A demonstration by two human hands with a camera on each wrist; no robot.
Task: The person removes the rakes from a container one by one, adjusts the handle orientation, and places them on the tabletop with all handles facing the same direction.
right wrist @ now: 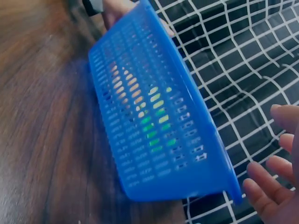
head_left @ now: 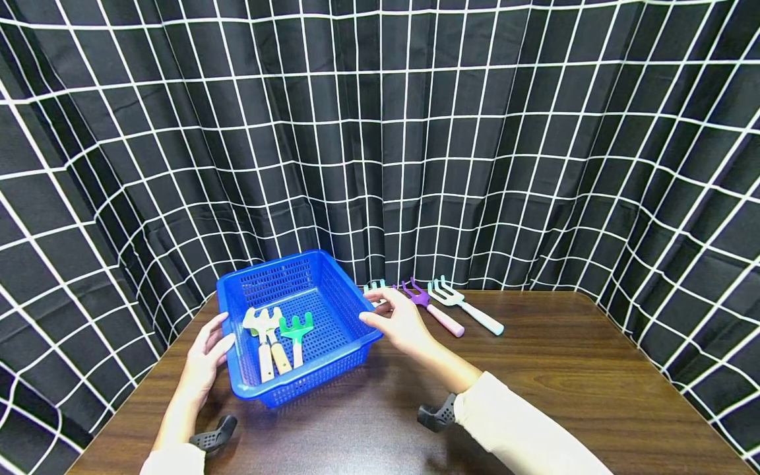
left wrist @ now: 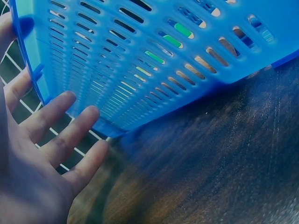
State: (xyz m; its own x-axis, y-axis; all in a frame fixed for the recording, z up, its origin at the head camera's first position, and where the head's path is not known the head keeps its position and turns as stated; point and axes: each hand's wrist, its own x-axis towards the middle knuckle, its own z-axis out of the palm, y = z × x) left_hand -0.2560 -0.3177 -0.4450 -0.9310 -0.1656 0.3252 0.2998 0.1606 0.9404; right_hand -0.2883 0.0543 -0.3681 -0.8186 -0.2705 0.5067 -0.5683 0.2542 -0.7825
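Note:
A blue plastic basket [head_left: 350, 340] with perforated walls stands at the left of the table. Inside lie a white hand rake [head_left: 264, 353], a yellow-green hand rake [head_left: 278, 349] and a green hand rake [head_left: 295, 330] with a pink handle. My left hand [head_left: 204, 356] is at the basket's left rim; thumb and a fingertip touch it, the other fingers spread beneath, along the wall [left wrist: 140, 88]. Beside the right rim, my right hand [head_left: 404, 323] has its fingers loosely spread. In the right wrist view, its fingers [right wrist: 264, 186] are apart from the rim and hold nothing.
Behind and right of my right hand lie a purple hand rake [head_left: 436, 313] with a pink handle and a pale blue one [head_left: 469, 310]. The tines of another pale blue rake [head_left: 374, 287] show past my hand. A black gridded curtain [head_left: 415, 165] borders the wooden table [head_left: 564, 356].

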